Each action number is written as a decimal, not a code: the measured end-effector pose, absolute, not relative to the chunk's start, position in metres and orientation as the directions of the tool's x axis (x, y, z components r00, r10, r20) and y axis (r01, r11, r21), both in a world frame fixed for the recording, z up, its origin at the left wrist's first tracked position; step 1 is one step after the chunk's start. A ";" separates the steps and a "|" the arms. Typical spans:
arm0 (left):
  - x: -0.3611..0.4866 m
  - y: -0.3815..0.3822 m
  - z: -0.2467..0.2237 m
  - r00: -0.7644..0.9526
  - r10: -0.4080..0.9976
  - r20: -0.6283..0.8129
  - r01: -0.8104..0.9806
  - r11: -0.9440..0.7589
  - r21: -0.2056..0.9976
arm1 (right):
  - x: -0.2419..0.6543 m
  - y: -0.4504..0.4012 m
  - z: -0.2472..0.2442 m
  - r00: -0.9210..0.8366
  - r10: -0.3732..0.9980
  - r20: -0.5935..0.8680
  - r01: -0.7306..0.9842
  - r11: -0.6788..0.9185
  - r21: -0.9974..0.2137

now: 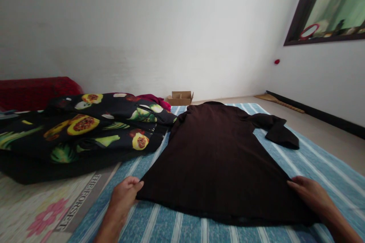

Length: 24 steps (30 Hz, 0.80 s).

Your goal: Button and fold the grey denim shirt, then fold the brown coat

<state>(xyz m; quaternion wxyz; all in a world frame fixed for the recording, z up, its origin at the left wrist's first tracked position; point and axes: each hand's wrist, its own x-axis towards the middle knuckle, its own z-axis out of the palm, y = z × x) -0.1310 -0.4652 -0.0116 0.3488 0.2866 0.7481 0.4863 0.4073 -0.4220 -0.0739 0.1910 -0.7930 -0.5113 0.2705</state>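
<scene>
A dark brown long-sleeved shirt (219, 159) lies spread out with its hem toward me and its collar at the far end. My left hand (124, 194) pinches the left corner of the hem. On the other side, my right hand (312, 194) grips the shirt's right edge a little above the hem. The right sleeve (281, 131) is bent out to the side, its cuff lying on the striped cloth. I cannot see the left sleeve. Under the shirt is a blue cloth with white stripes (168, 218).
Left of the shirt lies a black fabric heap with fruit and vegetable prints (94, 133). A flowered mat (25, 205) shows below it. Behind stand a red object (37, 89) and a small cardboard box (180, 98). A broom-like item (279, 102) lies by the right wall.
</scene>
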 end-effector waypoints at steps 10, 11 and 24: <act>-0.138 -0.406 -0.003 -0.421 0.907 0.021 0.770 0.345 0.536 | 0.411 -0.422 -0.082 0.311 0.927 -0.212 0.723 -0.375 -0.580; -0.136 -0.399 -0.003 -0.406 0.914 0.014 0.794 0.345 0.501 | 0.411 -0.422 -0.083 0.306 0.929 -0.208 0.725 -0.369 -0.581; -0.124 -0.372 -0.006 -0.328 0.940 0.097 0.904 0.282 0.321 | 0.409 -0.423 -0.071 0.323 0.946 -0.044 0.769 -0.289 -0.570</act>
